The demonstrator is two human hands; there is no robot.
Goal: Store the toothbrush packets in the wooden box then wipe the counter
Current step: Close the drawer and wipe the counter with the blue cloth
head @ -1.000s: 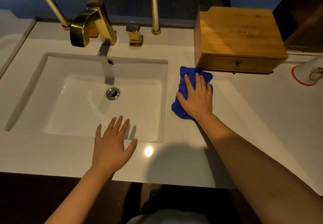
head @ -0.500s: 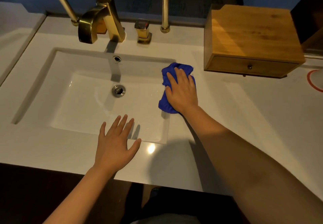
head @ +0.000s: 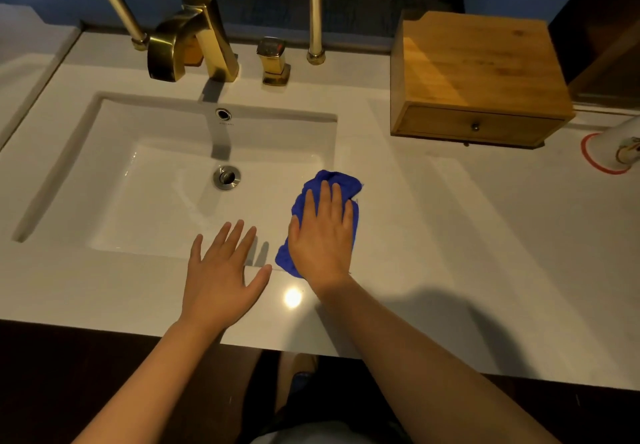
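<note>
Nearest me, the left hand (head: pixel 221 280) lies flat on the front strip of the bench (head: pixel 450 270), fingers straight and spread, holding nothing; it has not shifted over the last second. Just beside it, the right hand (head: pixel 322 235) presses flat on the blue cloth (head: pixel 332 180), fingers straight, palm down — pressing, not gripping.

Change noted: a second ago the cloth was up against the front of the wooden box (head: pixel 478 72); half a second ago it sat at the sink's right rim; now it has come down toward the front right corner of the sink (head: pixel 114 180), close to the left hand. The stroke runs from the back of the bench to the front, so the strip between sink and box looks covered. Judgement: wiping is well under way; the wide bench surface to the right looks not yet reached.

Farther back, the wooden box stands on the bench with its drawer closed. No toothbrush packets are in view — presumably inside, so the storing step looks done; I cannot confirm the contents. A white cup (head: pixel 616 152) stands at the far right edge. The brass tap (head: pixel 194 38) is behind the sink.
</note>
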